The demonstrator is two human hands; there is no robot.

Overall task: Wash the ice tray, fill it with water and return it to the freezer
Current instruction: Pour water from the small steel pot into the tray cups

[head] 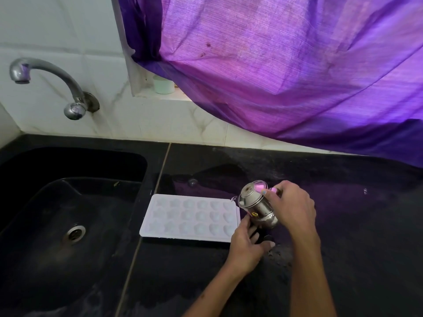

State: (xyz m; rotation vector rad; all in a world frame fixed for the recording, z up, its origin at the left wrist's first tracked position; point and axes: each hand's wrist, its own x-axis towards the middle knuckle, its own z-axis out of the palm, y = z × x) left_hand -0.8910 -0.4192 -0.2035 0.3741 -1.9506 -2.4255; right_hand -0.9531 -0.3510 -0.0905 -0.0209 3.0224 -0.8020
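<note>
The white ice tray (190,216) lies flat on the black countertop (343,225), just right of the sink (68,202), with its moulded cavities facing up. The right hand (293,209) grips a steel cup (257,204) with curled fingers and tilts its mouth over the tray's right end; a small yellow sticker on the cup is too small to read. The left hand (246,245) holds the tray's right edge, fingers curled on it.

Shiny steel cup (257,205), matt plastic tray (190,216)
</note>
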